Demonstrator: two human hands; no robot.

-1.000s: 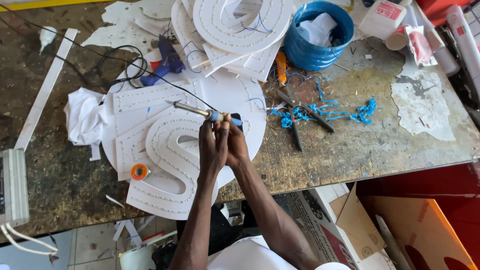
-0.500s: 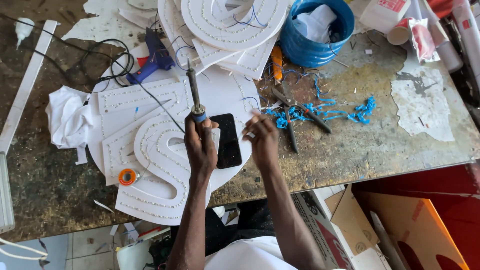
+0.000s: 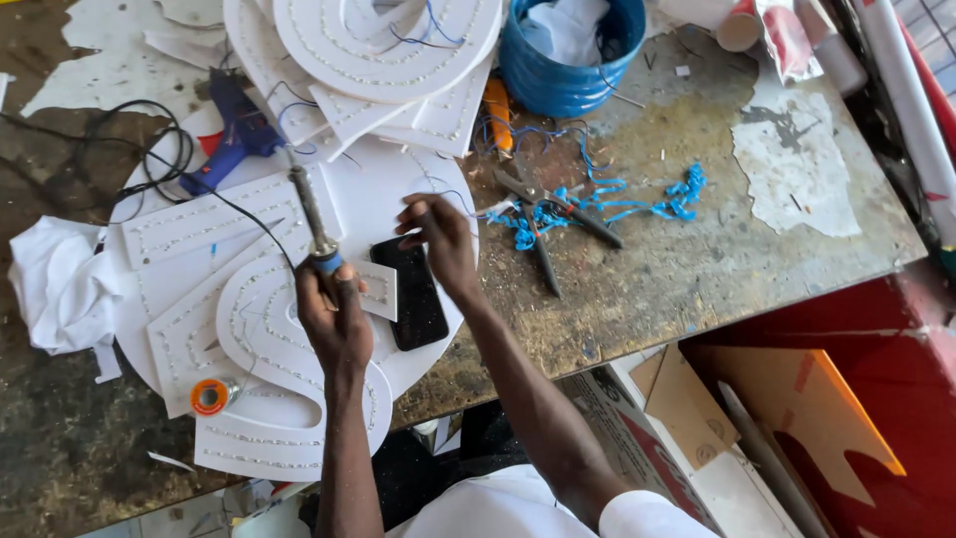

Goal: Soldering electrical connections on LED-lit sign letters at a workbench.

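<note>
Left hand (image 3: 337,321) fist-grips soldering iron (image 3: 312,221), tip up. Right hand (image 3: 438,237) pinches, seemingly, a thin wire. Advise steadying wire against S-shaped panel (image 3: 261,344) before applying heat.

Phone (image 3: 411,294) right of soldering iron (image 3: 311,219)

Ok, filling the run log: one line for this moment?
left hand: grips soldering iron | right hand: pinches thin wire | phone: between hands, on white board

Matt white foam-like letter board (image 3: 261,344), glossy black phone (image 3: 416,291), metal-shafted soldering iron (image 3: 311,217), rough stained wooden bench (image 3: 687,259), shiny blue plastic tub (image 3: 573,85).
</note>
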